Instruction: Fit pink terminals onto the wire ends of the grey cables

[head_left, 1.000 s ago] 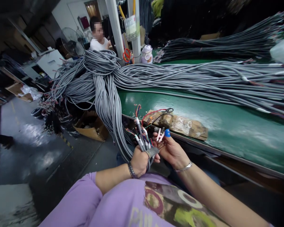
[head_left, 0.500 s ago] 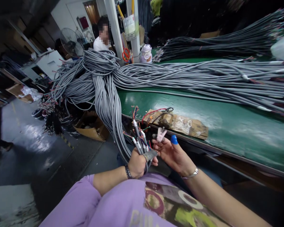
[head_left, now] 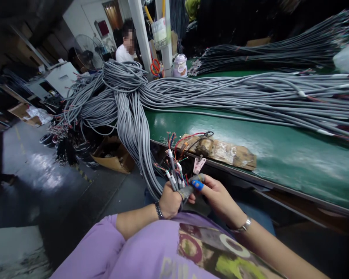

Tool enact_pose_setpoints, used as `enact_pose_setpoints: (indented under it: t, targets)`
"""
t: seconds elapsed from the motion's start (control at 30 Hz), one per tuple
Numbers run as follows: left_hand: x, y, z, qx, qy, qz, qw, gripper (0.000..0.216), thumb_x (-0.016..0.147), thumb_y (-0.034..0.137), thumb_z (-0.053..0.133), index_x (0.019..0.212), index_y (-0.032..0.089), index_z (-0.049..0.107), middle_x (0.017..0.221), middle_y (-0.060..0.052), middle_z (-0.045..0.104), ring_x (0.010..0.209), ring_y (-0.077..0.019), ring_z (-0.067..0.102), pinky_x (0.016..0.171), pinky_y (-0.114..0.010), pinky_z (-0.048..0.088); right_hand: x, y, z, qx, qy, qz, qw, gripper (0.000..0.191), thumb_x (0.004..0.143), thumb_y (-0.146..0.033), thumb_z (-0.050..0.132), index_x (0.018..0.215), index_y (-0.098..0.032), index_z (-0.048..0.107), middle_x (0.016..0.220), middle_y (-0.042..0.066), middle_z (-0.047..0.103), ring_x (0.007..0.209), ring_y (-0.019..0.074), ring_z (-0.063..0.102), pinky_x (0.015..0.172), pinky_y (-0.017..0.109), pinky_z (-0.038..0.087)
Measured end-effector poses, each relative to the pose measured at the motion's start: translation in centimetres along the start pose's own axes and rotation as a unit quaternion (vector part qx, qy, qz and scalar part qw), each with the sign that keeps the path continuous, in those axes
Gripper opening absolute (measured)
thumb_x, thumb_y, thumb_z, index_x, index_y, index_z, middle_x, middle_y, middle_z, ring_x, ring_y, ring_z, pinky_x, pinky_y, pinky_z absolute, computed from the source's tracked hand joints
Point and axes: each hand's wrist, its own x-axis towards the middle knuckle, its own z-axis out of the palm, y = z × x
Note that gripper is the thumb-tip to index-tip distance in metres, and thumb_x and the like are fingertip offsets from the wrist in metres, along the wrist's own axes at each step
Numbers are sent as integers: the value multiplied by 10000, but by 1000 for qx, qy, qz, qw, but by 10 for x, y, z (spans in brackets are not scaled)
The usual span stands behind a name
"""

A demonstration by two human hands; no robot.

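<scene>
"What's that long green surface [head_left: 279, 157] carrying?"
"Grey cables [head_left: 221, 91], stretched lengthwise."
"And up close?"
"The left hand [head_left: 169, 202], forearm angled inward, is closed round a bunch of cable ends [head_left: 173, 179] that poke up above the fist. The right hand [head_left: 219, 195] bends in just beside them, thumb against forefinger; I can't tell whether it pinches anything."
"And the pink clip [head_left: 198, 166]?"
"Just beyond the right hand, near the surface's edge."
</scene>
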Motion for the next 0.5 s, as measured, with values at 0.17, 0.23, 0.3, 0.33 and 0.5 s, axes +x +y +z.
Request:
enact_pose_setpoints:
  t: [0.17,0.23,0.3,0.33,0.5]
  targets:
    - [-1,1,0,8,2,5,1000,460,583,529,818,547,116,618,495,-42,597,436,-126,552,503,-279,501,7,0,1,5,97,20,995,310,627,-401,836,615,-191,608,495,-41,544,461,99,469,478,240,391]
    - [-2,2,0,6,-2,7,1000,457,587,528,816,547,116,623,494,-40,595,433,-125,548,500,-280,498,12,3,-6,59,162,26,985,320,591,-364,851,569,-187,585,481,-59,490,456,76,420,456,210,373]
    - [-4,4,0,0,-2,6,1000,456,575,524,824,544,115,624,487,-36,587,433,-126,547,495,-280,495,17,5,-18,124,210,31,969,298,563,-341,855,601,-199,595,518,-68,501,461,70,411,457,197,401]
    - [-5,6,0,-6,0,4,1000,456,566,520,829,540,114,622,484,-33,583,430,-124,543,489,-277,490,19,6,-24,130,218,33,967,290,569,-338,849,615,-205,596,540,-66,522,462,71,418,459,196,416]
    - [-7,18,4,-46,14,-14,999,431,546,484,836,547,109,625,479,-29,576,429,-114,532,459,-248,452,25,1,-41,183,129,98,970,313,747,-520,731,747,-211,677,715,23,675,594,131,592,566,253,521]
